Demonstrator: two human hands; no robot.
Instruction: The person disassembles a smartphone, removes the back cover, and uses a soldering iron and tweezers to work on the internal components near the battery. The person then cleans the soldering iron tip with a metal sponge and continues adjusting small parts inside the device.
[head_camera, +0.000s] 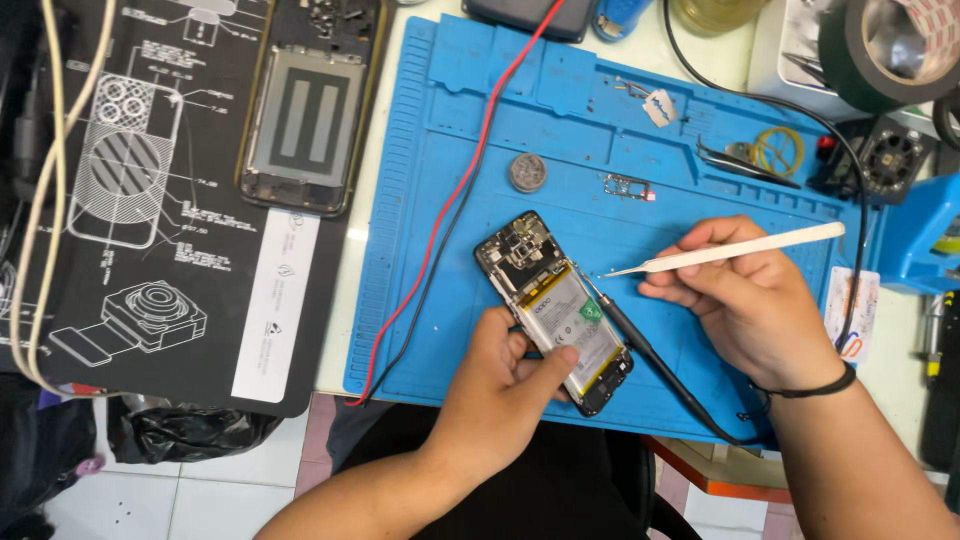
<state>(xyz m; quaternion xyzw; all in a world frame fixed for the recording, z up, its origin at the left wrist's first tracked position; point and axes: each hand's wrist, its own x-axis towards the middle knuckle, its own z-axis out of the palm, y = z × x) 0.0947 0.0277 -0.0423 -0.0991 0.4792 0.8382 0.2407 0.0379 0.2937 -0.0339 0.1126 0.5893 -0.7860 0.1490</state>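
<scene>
An opened phone with its back removed lies diagonally on the blue repair mat, its battery and circuit board exposed. My left hand grips the phone's lower end, thumb on the battery. My right hand holds white tweezers whose tip points left, just right of the phone's upper part. A black probe lies beside the phone, under my right hand.
Red and black wires cross the mat's left side. A coin-like disc, a small metal tray, black tweezers and yellow rubber bands lie farther back. A second opened phone rests on a black printed mat at left. Tape roll at top right.
</scene>
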